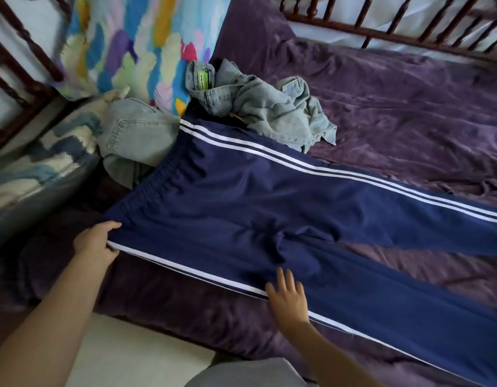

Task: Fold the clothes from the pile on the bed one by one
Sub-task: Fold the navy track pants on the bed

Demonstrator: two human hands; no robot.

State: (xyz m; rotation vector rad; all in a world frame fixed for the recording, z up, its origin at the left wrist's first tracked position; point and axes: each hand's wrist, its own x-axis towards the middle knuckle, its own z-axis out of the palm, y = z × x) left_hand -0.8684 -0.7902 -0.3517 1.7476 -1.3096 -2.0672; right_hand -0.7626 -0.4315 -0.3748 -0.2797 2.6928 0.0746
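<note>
- Head view: navy track pants (269,208) lie spread across the bed (409,93), with the pile of jeans (258,107) just beyond the pants' waistband.
- L hand (95,243) pinches the near waistband corner; R hand (288,296) lies flat on the near leg.
- Best approach: smooth first, then fold near leg over far leg, stripes aligned.
</note>
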